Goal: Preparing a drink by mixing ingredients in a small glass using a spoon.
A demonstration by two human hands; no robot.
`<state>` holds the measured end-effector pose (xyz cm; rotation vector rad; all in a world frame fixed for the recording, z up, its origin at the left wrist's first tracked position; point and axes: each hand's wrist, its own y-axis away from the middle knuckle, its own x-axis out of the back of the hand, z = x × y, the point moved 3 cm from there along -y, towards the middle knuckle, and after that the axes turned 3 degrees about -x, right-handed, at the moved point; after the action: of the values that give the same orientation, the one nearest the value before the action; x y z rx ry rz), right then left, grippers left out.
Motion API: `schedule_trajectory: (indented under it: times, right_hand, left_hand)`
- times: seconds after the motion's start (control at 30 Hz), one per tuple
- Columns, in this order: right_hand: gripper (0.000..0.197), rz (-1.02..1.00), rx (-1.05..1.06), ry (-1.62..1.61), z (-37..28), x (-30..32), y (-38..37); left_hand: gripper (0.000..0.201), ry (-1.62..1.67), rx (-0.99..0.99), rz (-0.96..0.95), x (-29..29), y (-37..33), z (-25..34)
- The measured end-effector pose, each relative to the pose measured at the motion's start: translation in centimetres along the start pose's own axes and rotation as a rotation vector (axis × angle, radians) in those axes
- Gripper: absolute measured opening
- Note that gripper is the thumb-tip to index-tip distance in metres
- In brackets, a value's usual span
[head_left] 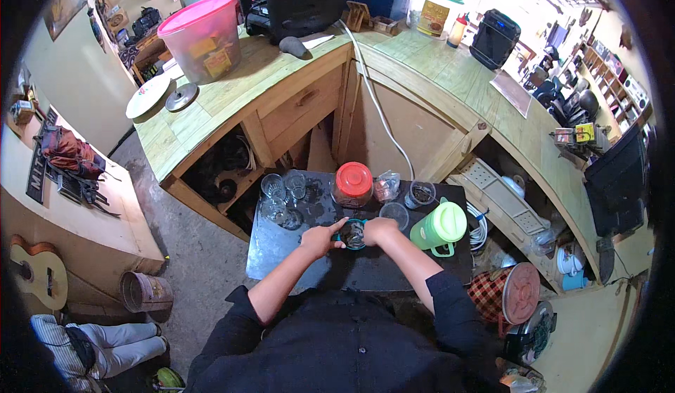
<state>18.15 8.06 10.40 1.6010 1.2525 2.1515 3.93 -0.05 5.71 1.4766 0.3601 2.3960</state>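
Note:
On a low dark table (267, 252), a small teal-rimmed cup (354, 235) stands between my hands, with something dark and a greyish shine inside it. My left hand (325, 239) grips its left side, thumb and fingers at the rim. Over the right side of the cup, my right hand (380, 232) is closed; whatever it holds is hidden by the fingers. Just behind are a jar with a red lid (353, 180) and a clear plastic tub (394, 215). A pale green lidded pitcher (439, 228) stands right of my right hand.
Several clear glasses (273, 186) stand at the table's back left. Behind the red-lidded jar are a small plastic packet (387, 186) and a tub with dark contents (420, 194). A wooden counter (281, 84) wraps around the back. A bucket (145, 292) stands on the floor at left.

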Motion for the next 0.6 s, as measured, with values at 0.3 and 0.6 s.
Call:
schedule_trajectory:
  times: [0.3,0.6]
  right_hand:
    - [0.035,-0.021,-0.041,-0.203,-1.6,-2.9,-0.5]
    - [0.035,0.048,0.078,-0.267,1.9,-6.4,-5.0]
  left_hand:
    - [0.080,0.020,-0.043,0.040,-0.4,-0.1,-0.7]
    - [0.080,-0.041,-0.018,0.008,0.1,-0.1,0.2]
